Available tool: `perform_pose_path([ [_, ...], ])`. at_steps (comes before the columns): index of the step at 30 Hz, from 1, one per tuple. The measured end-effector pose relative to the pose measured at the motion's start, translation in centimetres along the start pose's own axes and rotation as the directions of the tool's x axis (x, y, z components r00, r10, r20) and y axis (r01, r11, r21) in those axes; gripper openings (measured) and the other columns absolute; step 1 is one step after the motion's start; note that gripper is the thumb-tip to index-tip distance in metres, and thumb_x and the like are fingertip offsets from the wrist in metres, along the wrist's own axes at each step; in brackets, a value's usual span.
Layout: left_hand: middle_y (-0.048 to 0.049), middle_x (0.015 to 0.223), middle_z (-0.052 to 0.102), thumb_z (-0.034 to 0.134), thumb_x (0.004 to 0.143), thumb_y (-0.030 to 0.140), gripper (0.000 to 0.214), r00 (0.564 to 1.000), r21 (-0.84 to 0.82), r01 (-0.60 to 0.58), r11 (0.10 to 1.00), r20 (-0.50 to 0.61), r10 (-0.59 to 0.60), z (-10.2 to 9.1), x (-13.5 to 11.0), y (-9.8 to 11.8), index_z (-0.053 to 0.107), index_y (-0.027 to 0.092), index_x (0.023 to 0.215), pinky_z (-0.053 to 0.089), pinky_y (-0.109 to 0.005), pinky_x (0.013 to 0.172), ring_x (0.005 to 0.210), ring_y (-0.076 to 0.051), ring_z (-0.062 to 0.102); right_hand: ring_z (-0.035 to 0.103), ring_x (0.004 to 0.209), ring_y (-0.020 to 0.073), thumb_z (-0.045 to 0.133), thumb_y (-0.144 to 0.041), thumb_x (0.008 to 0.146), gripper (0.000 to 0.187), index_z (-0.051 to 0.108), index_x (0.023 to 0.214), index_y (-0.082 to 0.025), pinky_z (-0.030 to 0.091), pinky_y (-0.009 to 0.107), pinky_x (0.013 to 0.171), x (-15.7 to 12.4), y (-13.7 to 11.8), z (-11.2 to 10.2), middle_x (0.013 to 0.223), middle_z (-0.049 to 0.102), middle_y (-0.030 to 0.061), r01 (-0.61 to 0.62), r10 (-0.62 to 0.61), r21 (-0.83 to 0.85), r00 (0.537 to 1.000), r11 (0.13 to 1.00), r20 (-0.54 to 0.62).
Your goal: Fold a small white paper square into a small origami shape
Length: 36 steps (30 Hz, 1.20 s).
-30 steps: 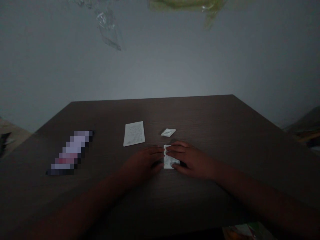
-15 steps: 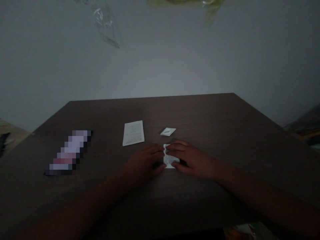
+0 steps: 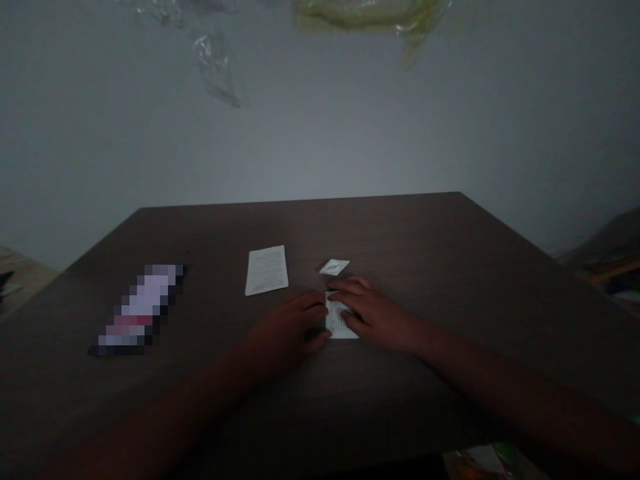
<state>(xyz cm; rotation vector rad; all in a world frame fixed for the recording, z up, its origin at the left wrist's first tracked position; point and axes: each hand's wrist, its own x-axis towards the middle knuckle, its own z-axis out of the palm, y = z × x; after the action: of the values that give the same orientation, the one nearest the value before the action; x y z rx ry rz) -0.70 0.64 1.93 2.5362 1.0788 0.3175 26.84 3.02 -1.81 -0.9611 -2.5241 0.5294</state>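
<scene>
A small white sheet of printed paper (image 3: 338,328) lies on the table between my hands. Along its left edge rest the fingertips of my left hand (image 3: 290,325), with the thumb lower down and a gap between thumb and fingers. My right hand (image 3: 374,315) lies over the sheet's upper right part, fingers stretched out and apart. Part of the sheet is hidden under it. Just beyond the right fingertips is a small white diamond-shaped piece (image 3: 335,267) with a dark mark in its middle. To the left, a larger printed paper (image 3: 267,270) lies flat.
A phone-like device with a blurred-out screen (image 3: 143,307) lies on the left of the dark brown wooden table (image 3: 400,233). Behind the table stands a pale wall (image 3: 320,133), with clear plastic (image 3: 215,67) and a yellowish plastic piece (image 3: 370,20) on it.
My right hand has shifted slightly left and up over the sheet, and its thumb has lifted away from the lower edge. My left hand stays nearly still. The view has tilted up slightly.
</scene>
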Motion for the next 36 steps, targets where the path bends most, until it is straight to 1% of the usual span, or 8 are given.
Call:
perform_pose_path([
  [5, -0.0115, 0.154, 0.082, 0.079, 0.107, 0.018, 0.023, 0.999, -0.001, -0.019, 1.0, -0.038, 0.019, 0.2, 0.0, -0.2, 0.083, 0.023, 0.13, 0.063, -0.052, 0.131, 0.145, -0.035, 0.078, 0.056, 0.167, 0.0391, 0.066, -0.021, 0.115, 0.055, 0.07, 0.17, -0.025, 0.046, 0.069, 0.14, 0.0, -0.1, 0.1, 0.184, 0.06, 0.0182, -0.031, 0.031, -0.033, 0.999, 0.999, 0.016],
  [8, -0.0128, 0.155, 0.081, 0.079, 0.108, 0.018, 0.023, 0.999, -0.004, -0.025, 1.0, -0.035, 0.025, 0.6, -0.1, -0.5, 0.082, 0.022, 0.131, 0.062, -0.052, 0.132, 0.148, -0.035, 0.076, 0.055, 0.168, 0.0403, 0.066, -0.023, 0.116, 0.054, 0.07, 0.17, -0.023, 0.046, 0.069, 0.141, 0.1, -0.3, 0.2, 0.186, 0.057, 0.019, -0.06, 0.063, -0.073, 0.997, 0.996, 0.033],
  [13, -0.0136, 0.153, 0.082, 0.08, 0.108, 0.021, 0.023, 0.999, 0.005, -0.031, 0.999, -0.025, 0.032, 0.5, 0.0, -0.6, 0.082, 0.023, 0.131, 0.063, -0.056, 0.132, 0.147, -0.036, 0.077, 0.051, 0.171, 0.0412, 0.07, -0.027, 0.115, 0.057, 0.067, 0.172, -0.028, 0.049, 0.067, 0.139, 0.1, -0.5, 0.2, 0.188, 0.056, 0.0164, -0.093, 0.097, -0.084, 0.995, 0.992, 0.039],
  [17, -0.0111, 0.154, 0.081, 0.079, 0.107, 0.017, 0.024, 0.998, -0.002, -0.036, 0.999, -0.052, 0.036, 0.3, 0.0, -0.4, 0.082, 0.023, 0.13, 0.061, -0.052, 0.133, 0.148, -0.035, 0.076, 0.048, 0.175, 0.042, 0.073, -0.029, 0.115, 0.056, 0.068, 0.171, -0.025, 0.047, 0.068, 0.14, 0.2, -0.6, 0.0, 0.191, 0.051, 0.0189, -0.121, 0.124, -0.077, 0.991, 0.99, 0.043],
  [20, -0.0125, 0.157, 0.079, 0.082, 0.106, 0.017, 0.027, 0.997, 0.002, -0.036, 0.999, -0.07, 0.036, 0.5, 0.0, -0.6, 0.081, 0.021, 0.132, 0.06, -0.054, 0.134, 0.151, -0.037, 0.074, 0.047, 0.175, 0.0437, 0.074, -0.032, 0.115, 0.056, 0.07, 0.17, -0.027, 0.045, 0.071, 0.141, 0.3, -0.6, -0.1, 0.192, 0.049, 0.0196, -0.136, 0.138, -0.075, 0.99, 0.988, 0.034],
  [25, -0.0132, 0.157, 0.079, 0.081, 0.107, 0.022, 0.027, 0.996, 0.02, -0.066, 0.998, -0.066, 0.067, 1.0, 0.0, -1.4, 0.079, 0.023, 0.134, 0.059, -0.059, 0.133, 0.151, -0.037, 0.073, 0.05, 0.173, 0.0432, 0.077, -0.037, 0.116, 0.052, 0.073, 0.167, -0.027, 0.048, 0.071, 0.139, 0.3, -0.4, 0.1, 0.187, 0.056, 0.0197, -0.137, 0.137, -0.05, 0.991, 0.989, -0.002],
  [30, -0.0141, 0.159, 0.079, 0.082, 0.108, 0.025, 0.027, 0.995, 0.033, -0.077, 0.996, -0.064, 0.079, 0.9, 0.0, -1.6, 0.079, 0.025, 0.135, 0.06, -0.06, 0.134, 0.151, -0.039, 0.073, 0.059, 0.165, 0.0375, 0.07, -0.034, 0.121, 0.034, 0.083, 0.152, -0.03, 0.052, 0.066, 0.136, 0.2, 0.7, 0.7, 0.173, 0.07, 0.0155, -0.074, 0.075, 0.013, 0.99, 0.997, -0.116],
  [36, -0.0123, 0.154, 0.08, 0.082, 0.106, 0.021, 0.027, 0.996, 0.02, -0.063, 0.998, -0.059, 0.064, 0.6, 0.0, -1.2, 0.079, 0.023, 0.133, 0.06, -0.056, 0.133, 0.148, -0.036, 0.075, 0.064, 0.159, 0.0394, 0.073, -0.034, 0.119, 0.037, 0.083, 0.155, -0.031, 0.055, 0.068, 0.132, -0.2, 1.3, 1.1, 0.167, 0.073, 0.017, -0.059, 0.06, 0.016, 0.99, 0.998, -0.127],
])
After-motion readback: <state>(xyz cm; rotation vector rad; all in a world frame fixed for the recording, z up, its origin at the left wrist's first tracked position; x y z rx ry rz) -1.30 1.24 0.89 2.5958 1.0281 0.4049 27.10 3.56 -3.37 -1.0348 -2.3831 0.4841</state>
